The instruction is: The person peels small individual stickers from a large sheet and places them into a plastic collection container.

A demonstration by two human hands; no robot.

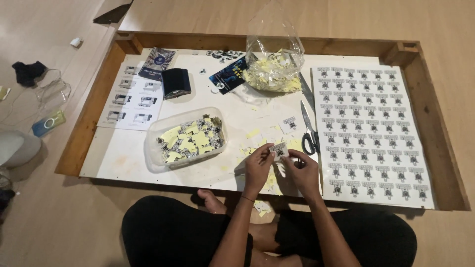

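Both hands, left hand (258, 165) and right hand (303, 168), pinch one small white sticker (278, 150) between closed fingers. Scissors (309, 129) just beyond; printed sticker sheet (372, 129) right; clear tub (186, 137) left.

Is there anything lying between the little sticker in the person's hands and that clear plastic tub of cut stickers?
Nothing visible blocks it. Both hands, left hand and right hand, pinch the small printed sticker; only flat yellow paper scraps lie on the white board toward the clear plastic tub.

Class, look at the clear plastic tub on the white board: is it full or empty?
Partly full. The clear plastic tub has no lid and holds a loose heap of small printed stickers and yellow backing scraps, lying below its rim.
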